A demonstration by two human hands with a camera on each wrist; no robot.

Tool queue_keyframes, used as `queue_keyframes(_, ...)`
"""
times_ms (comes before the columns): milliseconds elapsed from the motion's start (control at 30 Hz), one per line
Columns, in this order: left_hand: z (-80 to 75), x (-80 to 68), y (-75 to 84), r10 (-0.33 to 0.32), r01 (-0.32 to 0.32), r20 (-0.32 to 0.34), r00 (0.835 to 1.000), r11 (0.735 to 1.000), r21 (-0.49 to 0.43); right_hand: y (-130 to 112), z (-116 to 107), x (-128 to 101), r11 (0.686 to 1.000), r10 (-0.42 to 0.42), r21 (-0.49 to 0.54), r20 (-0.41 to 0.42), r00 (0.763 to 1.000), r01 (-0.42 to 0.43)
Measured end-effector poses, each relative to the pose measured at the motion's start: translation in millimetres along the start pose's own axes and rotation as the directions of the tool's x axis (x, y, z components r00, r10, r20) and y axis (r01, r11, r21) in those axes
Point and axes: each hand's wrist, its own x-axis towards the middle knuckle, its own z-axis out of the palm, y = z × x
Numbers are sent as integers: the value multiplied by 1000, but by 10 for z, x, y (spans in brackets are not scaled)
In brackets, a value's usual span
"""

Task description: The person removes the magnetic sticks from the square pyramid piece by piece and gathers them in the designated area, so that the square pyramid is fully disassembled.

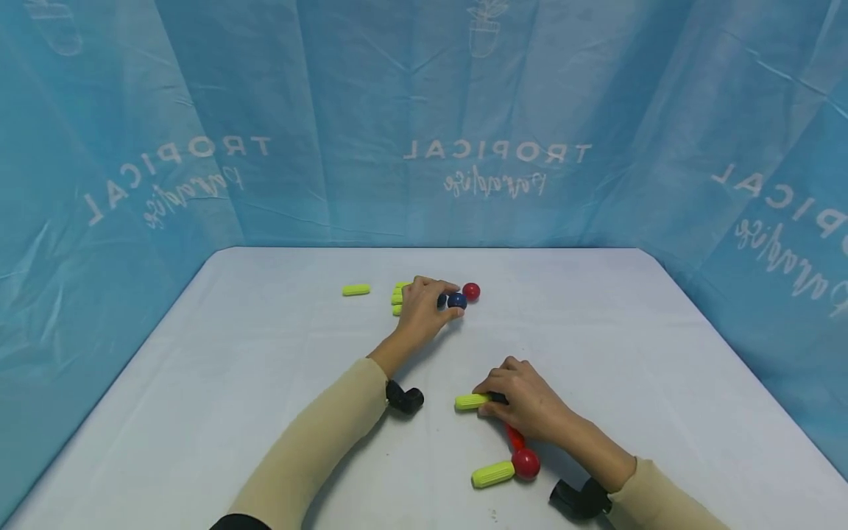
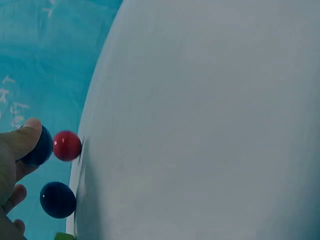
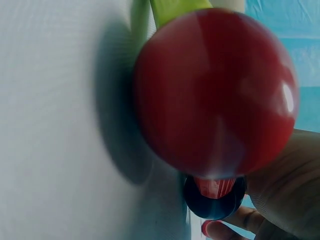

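Observation:
At the far middle of the table, my left hand pinches a blue ball between thumb and fingers. A red ball is right beside it, and a second blue ball lies under the hand. Nearer the front, my right hand grips a joined piece at its dark blue ball, mostly covered by fingers in the head view. From that joint extend a yellow-green ridged rod and a red rod. The red rod leads to a large red ball with another yellow-green rod.
Several yellow-green rods are stacked just left of my left hand, partly hidden by it. One more rod lies apart on the white table. Blue printed curtains stand around the table's back and sides.

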Motion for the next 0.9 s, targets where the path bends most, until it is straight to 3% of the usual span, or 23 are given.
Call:
queue_keyframes(300, 75, 231, -88, -40, 34, 72, 997, 996, 81, -8, 0, 4, 1000, 3, 2, 4, 1000, -3)
queue_keyframes(667, 99, 287, -118, -47, 27, 145, 988, 990, 136, -8, 9, 2, 1000, -3, -14, 2, 1000, 3)
queue_keyframes(900, 90, 286, -78, -49, 28, 159, 986, 991, 131, -25, -28, -9, 994, 98, -49, 11, 995, -97)
